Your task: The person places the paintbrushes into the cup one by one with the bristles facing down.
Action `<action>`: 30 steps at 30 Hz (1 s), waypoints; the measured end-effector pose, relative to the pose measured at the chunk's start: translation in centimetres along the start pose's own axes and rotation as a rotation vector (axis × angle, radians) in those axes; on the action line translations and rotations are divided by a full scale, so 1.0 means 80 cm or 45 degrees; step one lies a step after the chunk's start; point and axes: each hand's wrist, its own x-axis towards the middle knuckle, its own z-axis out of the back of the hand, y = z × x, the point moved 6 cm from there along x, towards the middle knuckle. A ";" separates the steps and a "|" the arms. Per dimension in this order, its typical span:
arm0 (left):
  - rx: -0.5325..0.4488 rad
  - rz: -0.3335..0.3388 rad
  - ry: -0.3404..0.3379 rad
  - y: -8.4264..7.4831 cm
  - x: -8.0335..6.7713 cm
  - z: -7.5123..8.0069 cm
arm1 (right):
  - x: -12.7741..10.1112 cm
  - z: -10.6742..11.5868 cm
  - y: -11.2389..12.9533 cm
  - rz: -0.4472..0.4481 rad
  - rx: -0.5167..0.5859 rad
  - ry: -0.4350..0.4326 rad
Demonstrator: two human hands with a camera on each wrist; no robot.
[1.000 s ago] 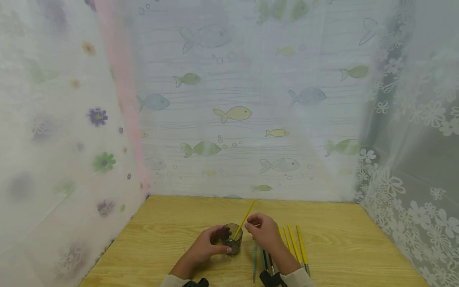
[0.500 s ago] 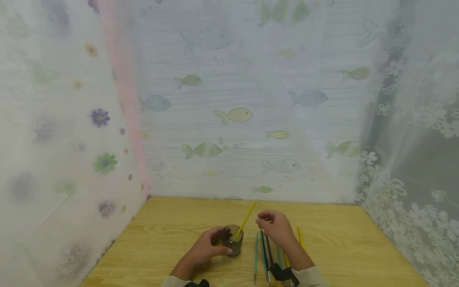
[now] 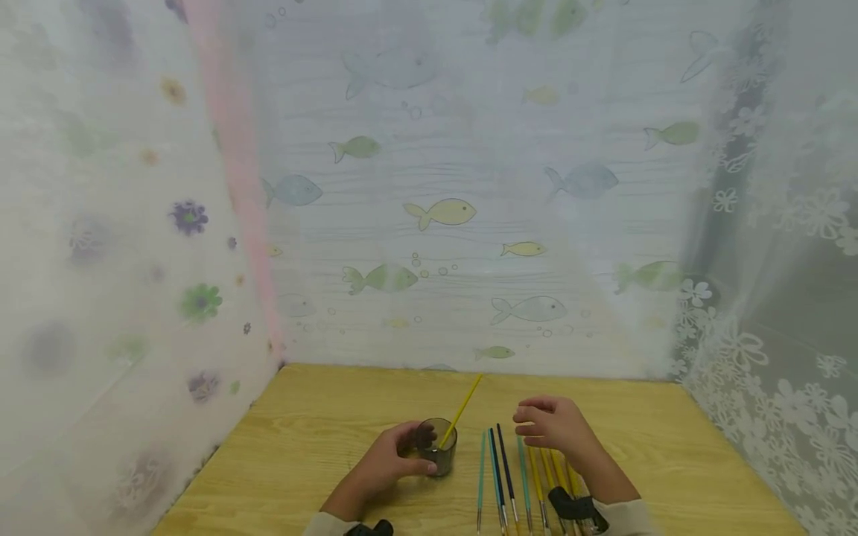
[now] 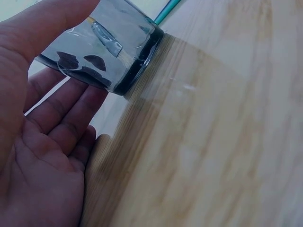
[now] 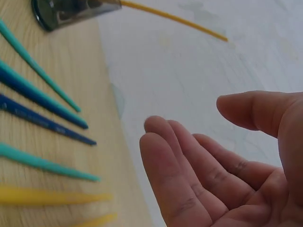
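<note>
My left hand (image 3: pixel 392 463) holds a smoky drinking glass (image 3: pixel 442 465), thumb on the near side and fingers round the far side. A yellow-handled paintbrush (image 3: pixel 464 409) leans to the right inside it. In the left wrist view its bristles (image 4: pixel 125 58) point down at the glass's base. My right hand (image 3: pixel 559 430) hovers, holding nothing, over the far ends of a row of paintbrushes. The row has turquoise paintbrushes (image 3: pixel 481 469), dark blue paintbrushes (image 3: pixel 506 469) and yellow paintbrushes (image 3: pixel 537 476). In the right wrist view, thumb and fingers (image 5: pixel 170 175) are apart. My right forearm hides some yellow handles.
The wood-grain table (image 3: pixel 322 417) ends at a back sheet printed with fish (image 3: pixel 442 212). A flowered sheet (image 3: pixel 134 298) borders the left side, and a sheer curtain with white flowers (image 3: pixel 737 342) the right.
My right hand has moved away to the right from beside the leaning paintbrush, over the row, uncovering the turquoise and blue brushes. My left hand, glass and leaning brush have stayed put.
</note>
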 end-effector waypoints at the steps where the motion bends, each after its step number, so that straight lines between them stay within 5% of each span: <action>1: 0.002 -0.001 0.002 0.000 0.000 0.000 | -0.001 0.006 -0.002 -0.012 0.000 -0.001; 17: 0.020 0.010 -0.004 0.002 0.002 0.002 | -0.008 0.078 -0.039 -0.203 0.015 0.021; 30: 0.020 -0.010 0.009 -0.001 0.000 -0.001 | -0.013 0.110 -0.064 -0.343 -0.107 -0.100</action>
